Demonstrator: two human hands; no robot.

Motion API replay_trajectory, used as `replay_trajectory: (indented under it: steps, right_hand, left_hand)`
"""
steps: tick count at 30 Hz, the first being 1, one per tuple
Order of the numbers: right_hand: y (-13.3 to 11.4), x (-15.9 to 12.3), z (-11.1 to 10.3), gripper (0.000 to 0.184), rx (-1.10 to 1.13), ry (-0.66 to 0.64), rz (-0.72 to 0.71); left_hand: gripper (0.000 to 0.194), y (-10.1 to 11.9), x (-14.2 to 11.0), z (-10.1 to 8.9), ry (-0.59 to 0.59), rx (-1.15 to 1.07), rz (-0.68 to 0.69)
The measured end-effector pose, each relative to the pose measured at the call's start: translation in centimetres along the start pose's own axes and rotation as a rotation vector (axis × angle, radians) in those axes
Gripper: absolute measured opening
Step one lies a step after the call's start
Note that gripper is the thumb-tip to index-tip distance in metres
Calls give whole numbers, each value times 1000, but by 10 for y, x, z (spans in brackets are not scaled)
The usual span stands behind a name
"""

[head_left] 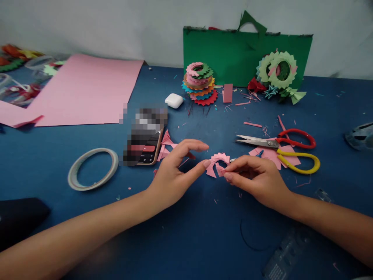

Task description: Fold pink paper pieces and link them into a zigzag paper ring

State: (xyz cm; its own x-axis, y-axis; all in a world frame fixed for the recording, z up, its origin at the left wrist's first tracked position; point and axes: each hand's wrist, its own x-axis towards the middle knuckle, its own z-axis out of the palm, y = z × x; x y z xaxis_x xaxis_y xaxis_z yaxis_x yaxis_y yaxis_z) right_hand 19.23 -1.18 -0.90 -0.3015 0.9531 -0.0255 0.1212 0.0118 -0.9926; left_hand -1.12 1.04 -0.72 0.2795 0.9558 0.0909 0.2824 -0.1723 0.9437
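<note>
A pink folded-paper ring (219, 158), with a gap at its lower side, is above the blue table between my hands. My right hand (256, 177) pinches the ring's right end between thumb and fingers. On the other side, my left hand (180, 169) is open; its thumb tip is at the ring's left edge and its index finger stretches out above. Scissors (274, 144) with one red and one yellow handle lie just beyond my right hand, partly over pink paper pieces (291, 154). More pink folded pieces (166, 139) are behind my left hand.
A phone (148, 136) and a tape roll (76, 171) lie to the left, near a large pink sheet (90, 89). At the back are a white case (174, 100), stacked colourful paper rings (201, 83), a green board (221, 50) and green paper rings (269, 74). Paper scraps are scattered around.
</note>
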Motion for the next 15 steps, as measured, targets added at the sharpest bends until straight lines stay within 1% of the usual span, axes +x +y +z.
replay_trajectory:
  steps: [1, 2, 3, 5, 8, 10, 13, 15]
  right_hand:
    - [0, 0, 1, 8, -3, 9, -14]
    - [0, -1, 1, 8, -16, 13, -33]
    - [0, -1, 1, 8, -39, 13, -57]
    - [0, -3, 2, 7, -102, 3, -122]
    - [0, -4, 2, 5, -177, -10, -207]
    - [0, -5, 3, 6, -191, -11, -233]
    - [0, -5, 5, 6, -167, 1, -230]
    - [0, -5, 6, 7, -140, 6, -198]
  left_hand:
    - [22, 1, -2, 0, -35, -20, 7]
    - [21, 3, -4, 1, -92, -65, -20]
    - [20, 4, -6, 2, -153, -124, -69]
    - [14, 7, -7, 4, -215, -218, -156]
    - [4, 10, -8, 7, -201, -280, -192]
    - [3, 11, -8, 8, -173, -318, -214]
    - [2, 10, -9, 9, -153, -411, -290]
    - [3, 9, -9, 11, -151, -467, -334]
